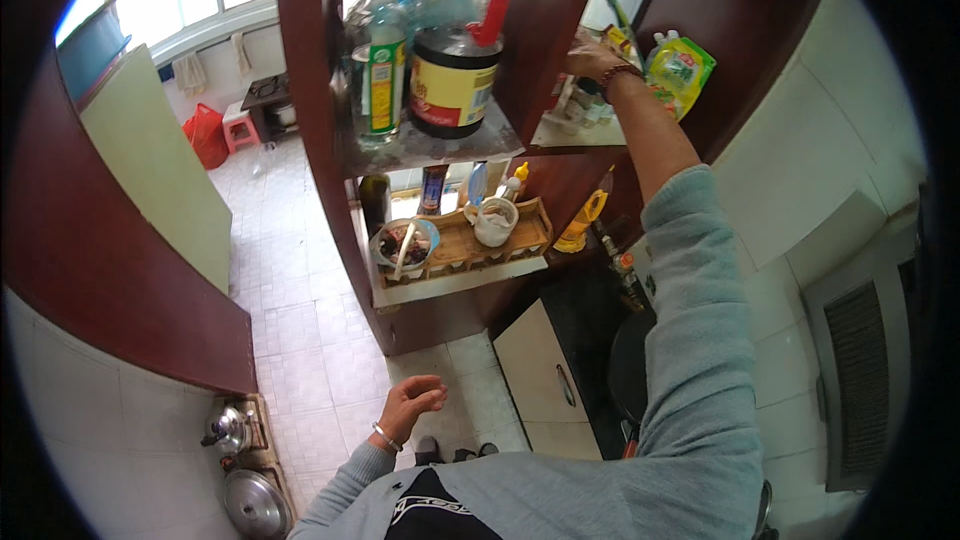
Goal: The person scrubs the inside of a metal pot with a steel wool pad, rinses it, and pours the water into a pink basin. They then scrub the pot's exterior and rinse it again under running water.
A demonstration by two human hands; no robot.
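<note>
My right hand (592, 58) reaches up into a cupboard compartment at the upper right, among small jars (583, 103) and packets; its fingers are partly hidden, so a hold cannot be made out. Just right of the wrist leans a green and yellow pouch (681, 67). My left hand (412, 405) hangs low in front of my body, fingers slightly curled, holding nothing. On the shelf left of my right hand stand a large dark-filled jug with a red handle (456, 82) and a clear bottle with a green and yellow label (381, 90).
Below, a wooden rack (469, 236) holds a white jar (495, 222) and a bowl (405, 244). A yellow-labelled oil bottle (581, 221) stands beside it. A dark pan (631, 367) lies at the right. At lower left are a metal kettle (229, 429) and a lidded pot (256, 506).
</note>
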